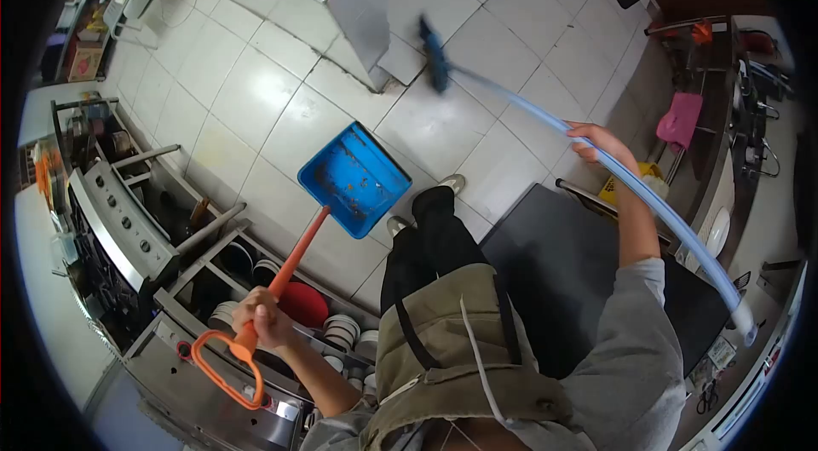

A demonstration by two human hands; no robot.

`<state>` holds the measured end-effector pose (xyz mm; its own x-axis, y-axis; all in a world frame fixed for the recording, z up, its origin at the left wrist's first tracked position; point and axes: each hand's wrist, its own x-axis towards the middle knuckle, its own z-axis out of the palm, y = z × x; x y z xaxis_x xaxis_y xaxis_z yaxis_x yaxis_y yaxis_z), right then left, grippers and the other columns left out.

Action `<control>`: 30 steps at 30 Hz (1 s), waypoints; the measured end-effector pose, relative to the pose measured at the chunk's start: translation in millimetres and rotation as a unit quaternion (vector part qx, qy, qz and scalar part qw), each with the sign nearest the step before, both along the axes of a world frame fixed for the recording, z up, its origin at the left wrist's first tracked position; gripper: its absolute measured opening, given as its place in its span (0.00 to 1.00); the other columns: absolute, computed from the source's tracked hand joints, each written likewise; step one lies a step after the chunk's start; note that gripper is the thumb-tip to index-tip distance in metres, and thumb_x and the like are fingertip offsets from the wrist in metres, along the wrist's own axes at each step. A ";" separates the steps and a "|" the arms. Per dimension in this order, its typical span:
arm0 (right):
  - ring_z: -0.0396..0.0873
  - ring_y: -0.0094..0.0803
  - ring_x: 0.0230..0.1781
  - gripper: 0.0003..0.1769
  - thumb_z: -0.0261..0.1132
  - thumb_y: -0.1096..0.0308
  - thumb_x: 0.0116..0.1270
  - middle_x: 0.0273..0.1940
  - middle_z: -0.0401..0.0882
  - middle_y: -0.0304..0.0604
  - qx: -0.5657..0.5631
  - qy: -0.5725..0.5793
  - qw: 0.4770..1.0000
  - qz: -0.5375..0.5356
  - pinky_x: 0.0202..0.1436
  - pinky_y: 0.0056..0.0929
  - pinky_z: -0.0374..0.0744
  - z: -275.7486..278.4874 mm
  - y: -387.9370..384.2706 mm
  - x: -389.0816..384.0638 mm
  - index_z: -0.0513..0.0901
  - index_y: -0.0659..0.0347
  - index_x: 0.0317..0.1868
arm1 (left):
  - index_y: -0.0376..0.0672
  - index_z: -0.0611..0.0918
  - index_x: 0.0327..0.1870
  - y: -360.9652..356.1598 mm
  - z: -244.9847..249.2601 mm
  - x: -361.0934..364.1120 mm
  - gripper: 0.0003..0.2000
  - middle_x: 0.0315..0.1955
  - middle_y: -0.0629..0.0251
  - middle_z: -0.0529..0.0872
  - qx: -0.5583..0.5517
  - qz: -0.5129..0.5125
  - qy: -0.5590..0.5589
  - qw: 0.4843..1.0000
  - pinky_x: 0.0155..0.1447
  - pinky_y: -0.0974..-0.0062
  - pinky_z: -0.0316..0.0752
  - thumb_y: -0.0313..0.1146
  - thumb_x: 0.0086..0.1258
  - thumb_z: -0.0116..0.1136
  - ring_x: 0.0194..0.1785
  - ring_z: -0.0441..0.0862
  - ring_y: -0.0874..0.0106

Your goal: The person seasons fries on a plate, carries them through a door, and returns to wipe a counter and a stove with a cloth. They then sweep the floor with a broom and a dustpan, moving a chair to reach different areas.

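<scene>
My left hand [264, 317] is closed around the orange handle [300, 257] of a blue dustpan [356, 180], just below its looped end. Bits of debris lie inside the pan, which is over the tiled floor in front of my feet. My right hand [603, 144] grips the long pale blue broom handle [673, 217] at the right. At the far end of that handle, the dark broom head [434, 55] is blurred, near the corner of a white wall and apart from the dustpan.
A steel stove [123, 217] and shelves with stacked bowls [342, 332] stand at the left. A black surface [558, 272] is close at my right. A pink cloth [679, 120] hangs at the right, and a white wall block [362, 17] juts out ahead.
</scene>
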<state>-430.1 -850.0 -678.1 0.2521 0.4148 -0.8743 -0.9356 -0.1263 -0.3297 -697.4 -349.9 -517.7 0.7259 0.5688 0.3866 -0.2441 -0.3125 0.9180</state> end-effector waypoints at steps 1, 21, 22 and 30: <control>0.54 0.13 0.07 0.24 0.52 0.67 0.65 0.15 0.59 0.29 0.046 0.009 0.999 0.012 0.07 0.12 0.54 -9.6 13.0 3.2 0.61 0.59 0.62 | 0.43 0.60 0.13 -5.4 -0.9 4.8 0.14 0.06 0.71 0.58 0.008 -0.033 0.021 0.999 0.18 0.79 0.57 0.27 0.55 0.50 0.09 0.56 0.78; 0.53 0.13 0.09 0.08 0.52 0.68 0.65 0.17 0.60 0.32 -0.094 0.015 0.983 -0.156 0.06 0.11 0.55 -69.6 -99.7 92.3 0.61 0.60 0.38 | 0.42 0.58 0.10 -129.4 -78.8 124.3 0.19 0.06 0.69 0.61 0.007 -0.094 0.006 0.996 0.17 0.78 0.55 0.29 0.54 0.55 0.10 0.58 0.77; 0.52 0.13 0.08 0.07 0.52 0.69 0.66 0.17 0.59 0.32 -0.058 0.012 0.984 -0.169 0.05 0.11 0.52 -41.7 -93.3 95.8 0.61 0.57 0.40 | 0.42 0.57 0.10 -133.8 -87.5 130.8 0.21 0.07 0.68 0.61 -0.003 -0.100 0.016 0.995 0.17 0.78 0.56 0.30 0.56 0.57 0.11 0.60 0.76; 0.52 0.16 0.07 0.05 0.48 0.68 0.69 0.18 0.58 0.34 0.183 0.165 0.929 -0.277 0.05 0.13 0.55 -30.1 -35.1 152.0 0.62 0.56 0.35 | 0.39 0.59 0.10 -196.0 -110.8 222.6 0.20 0.07 0.66 0.63 0.018 -0.134 0.082 0.987 0.19 0.76 0.60 0.30 0.56 0.55 0.12 0.63 0.72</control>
